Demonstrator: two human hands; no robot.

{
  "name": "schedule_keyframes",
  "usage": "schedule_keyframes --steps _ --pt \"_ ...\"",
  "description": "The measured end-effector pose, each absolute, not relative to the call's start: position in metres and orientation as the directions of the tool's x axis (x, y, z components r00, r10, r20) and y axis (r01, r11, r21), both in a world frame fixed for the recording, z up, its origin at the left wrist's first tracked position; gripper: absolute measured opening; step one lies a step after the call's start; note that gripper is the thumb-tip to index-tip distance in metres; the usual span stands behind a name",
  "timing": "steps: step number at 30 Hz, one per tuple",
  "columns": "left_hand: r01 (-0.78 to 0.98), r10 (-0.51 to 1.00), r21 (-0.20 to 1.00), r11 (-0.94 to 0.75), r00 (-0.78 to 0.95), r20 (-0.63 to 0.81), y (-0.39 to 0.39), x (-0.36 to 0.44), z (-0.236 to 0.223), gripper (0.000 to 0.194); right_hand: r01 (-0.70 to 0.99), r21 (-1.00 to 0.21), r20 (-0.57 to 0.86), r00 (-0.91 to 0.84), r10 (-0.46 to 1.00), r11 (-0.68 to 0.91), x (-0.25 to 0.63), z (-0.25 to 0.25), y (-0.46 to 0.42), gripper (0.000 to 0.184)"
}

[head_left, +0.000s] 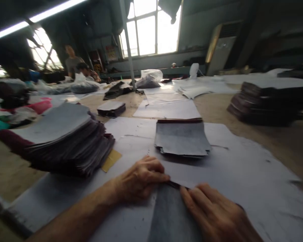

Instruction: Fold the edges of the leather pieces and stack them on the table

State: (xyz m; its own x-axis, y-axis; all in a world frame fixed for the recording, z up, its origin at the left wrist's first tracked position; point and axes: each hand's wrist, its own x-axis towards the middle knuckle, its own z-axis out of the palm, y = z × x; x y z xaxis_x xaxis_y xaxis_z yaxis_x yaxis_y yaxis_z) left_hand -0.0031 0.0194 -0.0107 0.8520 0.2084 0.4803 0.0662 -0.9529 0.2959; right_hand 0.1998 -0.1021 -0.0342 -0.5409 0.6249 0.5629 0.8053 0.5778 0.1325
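Observation:
A grey panel of sheet material, dark along its far edge, lies in front of me and runs out of view at the bottom. My left hand is closed at the panel's far left corner, thumb and fingers pinching the dark edge. At the right end of that same edge, my right hand presses with its fingers held together; its thumb is hidden. Just beyond my hands sits a low stack of similar grey panels with a maroon strip along the far side.
A tall, leaning pile of grey-topped dark panels stands at left, beside a yellow card. Farther off are a small stack and a large dark stack. White paper covers the table. Two people are in the background.

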Motion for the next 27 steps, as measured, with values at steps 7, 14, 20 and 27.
schedule_keyframes --steps 7,14,20,27 --pt "0.048 0.142 0.218 -0.975 0.887 0.438 0.018 -0.006 -0.011 0.035 0.827 0.026 0.530 -0.488 0.693 0.562 0.186 -0.016 -0.101 0.037" --pt "0.080 0.127 0.130 -0.988 0.905 0.407 0.012 -0.005 -0.013 0.028 0.841 0.005 0.450 -0.485 0.750 0.541 0.185 -0.015 -0.104 0.040" --pt "0.068 0.115 0.125 -0.990 0.899 0.422 0.011 -0.002 -0.013 0.028 0.854 0.072 0.318 -0.509 0.800 0.514 0.177 0.004 -0.095 0.024" --pt "0.070 0.143 0.180 -0.981 0.892 0.429 0.011 -0.002 -0.011 0.028 0.850 -0.025 0.503 -0.444 0.741 0.526 0.169 -0.007 -0.086 0.033"
